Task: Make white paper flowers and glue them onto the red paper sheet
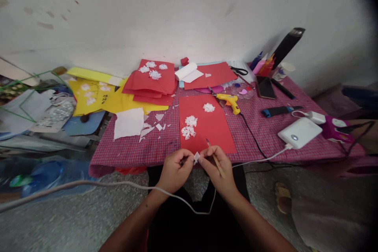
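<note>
A small piece of white paper (196, 157) is pinched between my two hands, just in front of the table's near edge. My left hand (176, 169) is closed on its left side with thumb and forefinger. On the other side, my right hand (217, 167) pinches the paper too. A thin brush-like stick (217, 164) with a dark tip also rests in the right hand, pointing up and left. Beyond my hands lies a red sheet (206, 128) bearing white paper flowers (191, 121). Torn white scraps (159, 117) and a larger white paper piece (129, 123) lie to the left.
A yellow glue gun (232, 101) lies right of the red sheet, its black cord trailing. Further right are a phone (265, 87), a utility knife (276, 111) and a white power bank (300, 132). Stacked red papers (153, 90) and a paper roll (186, 71) lie near the wall. A white cable (130, 183) crosses my forearms.
</note>
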`<state>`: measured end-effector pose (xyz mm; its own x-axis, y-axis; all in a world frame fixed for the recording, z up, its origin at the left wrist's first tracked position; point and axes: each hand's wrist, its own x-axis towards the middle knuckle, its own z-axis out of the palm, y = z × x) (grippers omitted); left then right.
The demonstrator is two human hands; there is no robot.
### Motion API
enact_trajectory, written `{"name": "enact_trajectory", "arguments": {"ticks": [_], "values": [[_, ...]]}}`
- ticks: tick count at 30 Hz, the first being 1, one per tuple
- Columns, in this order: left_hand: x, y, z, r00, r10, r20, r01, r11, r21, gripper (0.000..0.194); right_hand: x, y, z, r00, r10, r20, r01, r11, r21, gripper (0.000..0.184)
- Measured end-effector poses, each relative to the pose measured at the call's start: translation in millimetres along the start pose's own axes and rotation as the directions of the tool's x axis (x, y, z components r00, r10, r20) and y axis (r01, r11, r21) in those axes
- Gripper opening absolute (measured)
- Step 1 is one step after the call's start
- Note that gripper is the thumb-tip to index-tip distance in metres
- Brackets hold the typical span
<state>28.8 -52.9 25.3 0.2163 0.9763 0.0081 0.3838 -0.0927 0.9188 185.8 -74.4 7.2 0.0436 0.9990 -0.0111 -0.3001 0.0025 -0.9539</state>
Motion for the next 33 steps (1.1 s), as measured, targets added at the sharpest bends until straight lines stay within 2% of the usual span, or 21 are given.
{"name": "enact_trajectory", "arguments": {"ticks": [5,10,18,26,33], "values": [[0,-4,1.3,0.993,-0.114,0.029,0.117,0.975,-0.187,0.020,0,2,-2,0.999,0.019,-0.031,-0.017,0.997,0.076,0.021],[0,-5,4.5,0.980,-0.190,0.059,0.199,0.909,-0.366,0.018,0,6,-2,0.997,0.041,-0.072,-0.030,0.988,0.151,0.022],[2,-13,10.1,0.965,-0.256,0.056,0.242,0.789,-0.565,0.020,2,8,-2,0.990,0.046,-0.132,-0.022,0.984,0.176,0.024],[3,-15,11.3,0.954,-0.294,0.065,0.263,0.710,-0.653,0.020,3,6,-2,0.988,0.033,-0.152,-0.006,0.985,0.174,0.023],[5,-16,2.8,0.953,-0.302,0.021,0.239,0.705,-0.668,0.021,4,5,-6,0.980,0.022,-0.196,0.007,0.989,0.145,0.024]]}}
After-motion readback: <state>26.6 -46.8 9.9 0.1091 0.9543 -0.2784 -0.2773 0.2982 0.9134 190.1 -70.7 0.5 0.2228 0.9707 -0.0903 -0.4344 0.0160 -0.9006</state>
